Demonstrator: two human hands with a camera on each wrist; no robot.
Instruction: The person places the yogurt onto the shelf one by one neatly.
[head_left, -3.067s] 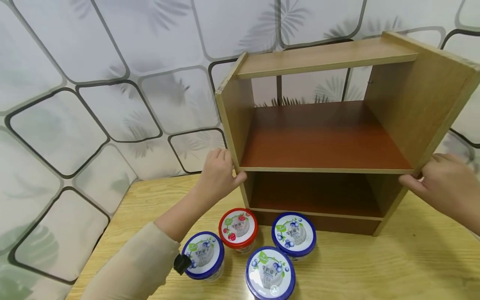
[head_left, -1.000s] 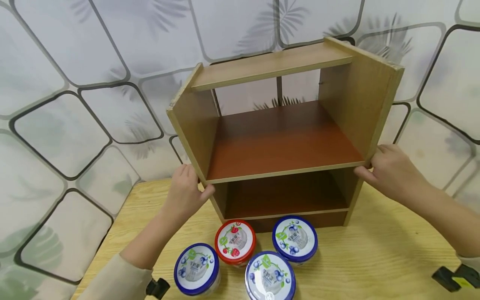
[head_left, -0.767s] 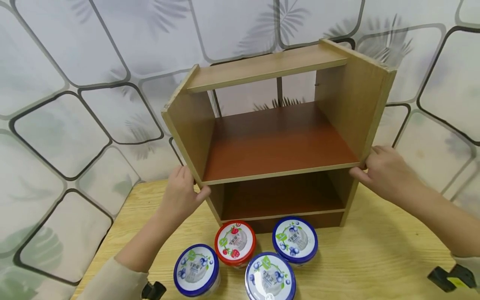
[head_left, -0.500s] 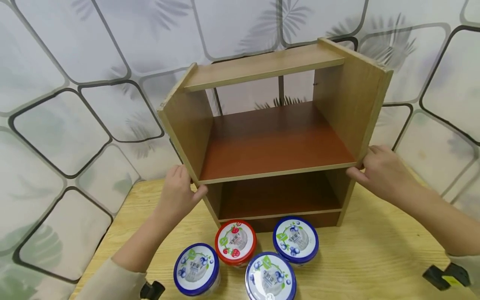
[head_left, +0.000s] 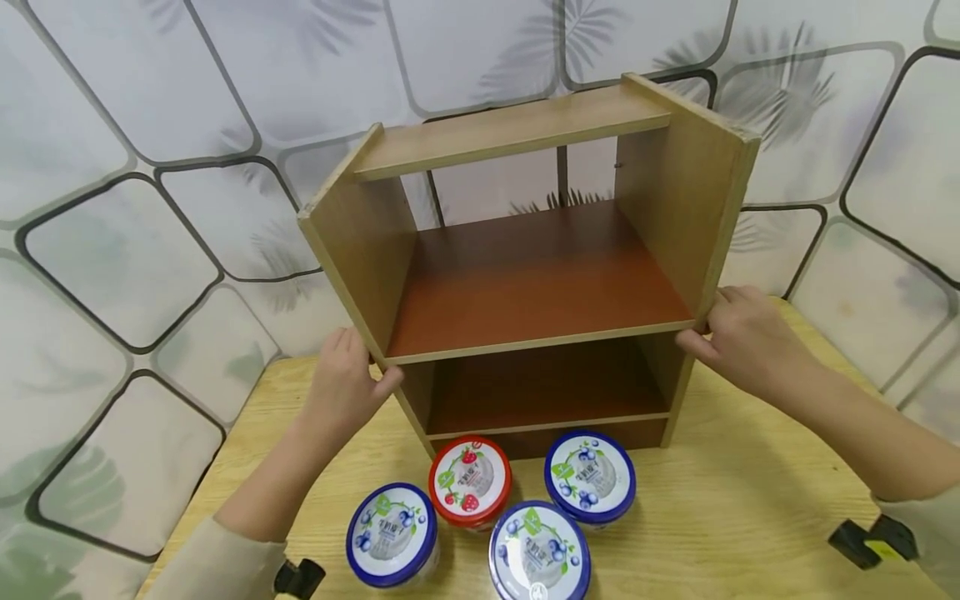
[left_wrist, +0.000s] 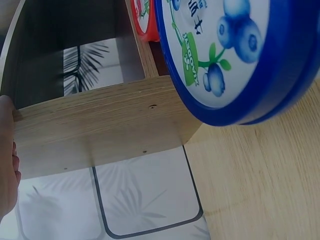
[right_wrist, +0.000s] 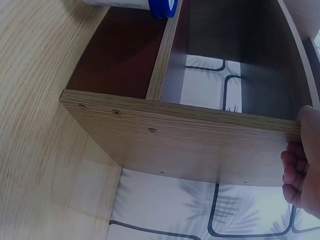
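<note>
A small two-level wooden shelf unit (head_left: 540, 275) stands upright on the table, its lower part facing the tubs. My left hand (head_left: 343, 375) grips its left side panel at the height of the middle board, thumb in front. On the opposite panel, my right hand (head_left: 750, 337) holds the front edge at about the same height. In the right wrist view, curled fingers (right_wrist: 295, 172) lie against the outer face of the panel. A red-lidded tub (head_left: 470, 481) with strawberries sits close before the unit's base, beside a blue-lidded tub (head_left: 589, 477) with blueberries.
Two more blue-lidded tubs, a left one (head_left: 392, 533) and a front one (head_left: 538, 550), stand nearer to me. The light wooden table (head_left: 742, 508) extends right of them. A patterned wall covering (head_left: 225, 83) rises behind the unit.
Both hands have shifted the shelf unit leftward across the table, and its angle has turned slightly. My grip on both side panels has stayed. The tubs have barely moved.
</note>
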